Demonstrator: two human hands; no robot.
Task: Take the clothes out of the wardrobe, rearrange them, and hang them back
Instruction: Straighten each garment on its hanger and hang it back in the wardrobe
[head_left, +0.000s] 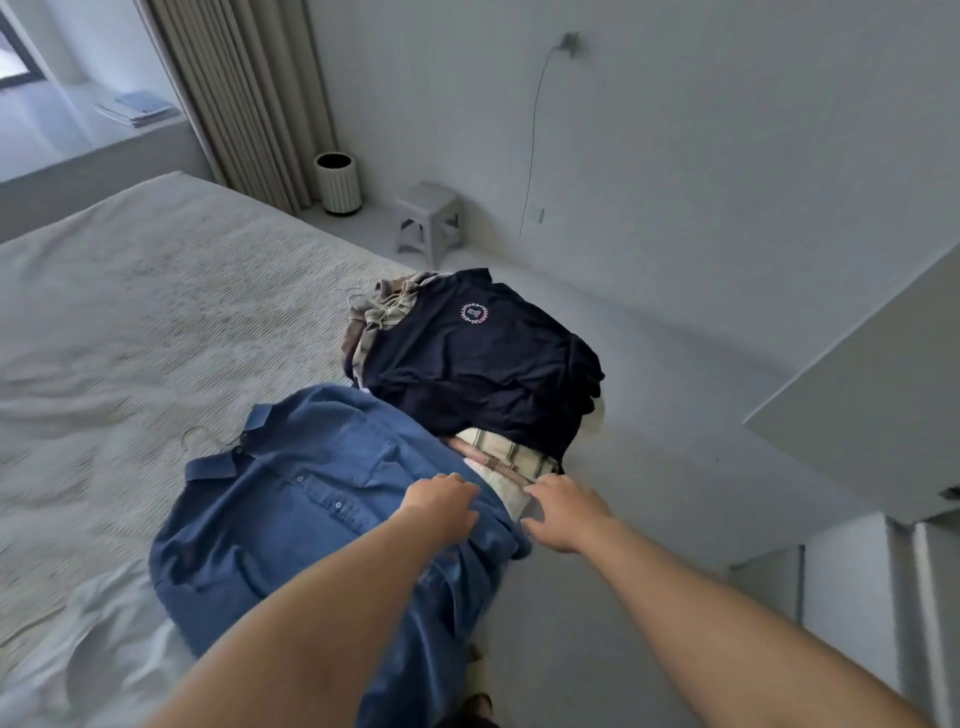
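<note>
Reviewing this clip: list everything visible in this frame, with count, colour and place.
blue shirt: one, blue, buttoned, lying on the bed's near edge on a wire hanger
navy T-shirt: one, dark navy with round chest logo, on top of the pile beyond
striped garment: one, cream with dark stripes, under the T-shirt
bed: one, pale grey cover, left
bin: one, white, by the curtain
stool: one, grey, at the wall
cable: one, hanging on the wall
left hand: on the blue shirt, fingers curled into its fabric
right hand: fingers spread at the shirt's edge
</note>
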